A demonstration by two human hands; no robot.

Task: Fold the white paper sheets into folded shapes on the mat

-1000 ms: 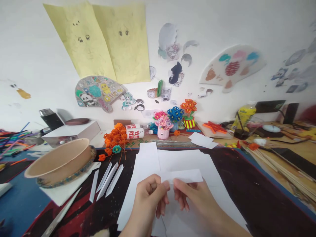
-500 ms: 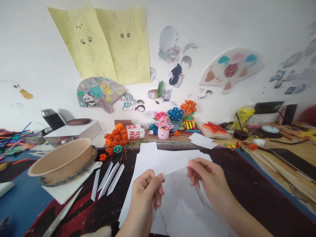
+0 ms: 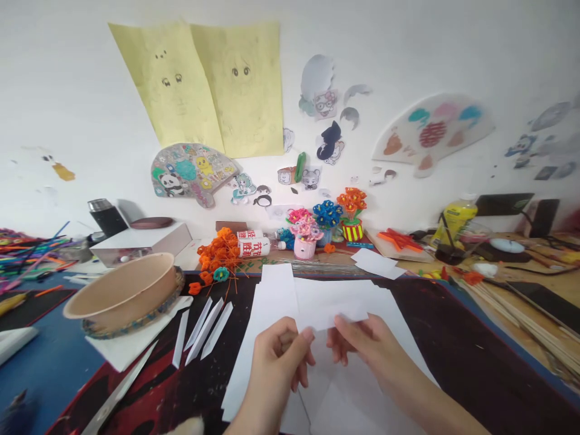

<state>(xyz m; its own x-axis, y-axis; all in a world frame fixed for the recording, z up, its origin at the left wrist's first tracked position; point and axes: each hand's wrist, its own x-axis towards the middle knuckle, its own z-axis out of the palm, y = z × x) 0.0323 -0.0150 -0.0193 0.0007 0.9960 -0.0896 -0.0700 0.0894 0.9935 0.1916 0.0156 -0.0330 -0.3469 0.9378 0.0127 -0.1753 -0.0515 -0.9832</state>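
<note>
A small white piece of paper [image 3: 338,309] is stretched between my two hands, above a layer of larger white paper sheets [image 3: 267,344]. My left hand [image 3: 285,356] pinches its lower left edge between thumb and fingers. On the near edge, right of the middle, my right hand [image 3: 362,341] pinches it with thumb and fingertips. Several folded white paper strips [image 3: 205,332] lie on the dark mat to the left. Loose white paper pieces [image 3: 378,264] rest at the far edge of the mat.
A beige bowl [image 3: 122,290] stands left, with metal scissors [image 3: 120,386] nearer me. Orange pipe-cleaner flowers [image 3: 222,251] and small flower pots [image 3: 305,246] line the back. At right are a yellow bottle [image 3: 455,223], wooden sticks [image 3: 512,314] and a dark phone-like slab [image 3: 546,305].
My right hand has moved left and slightly down, closer to my left hand, and its grip has shifted inward along the paper. The view has shifted slightly.
</note>
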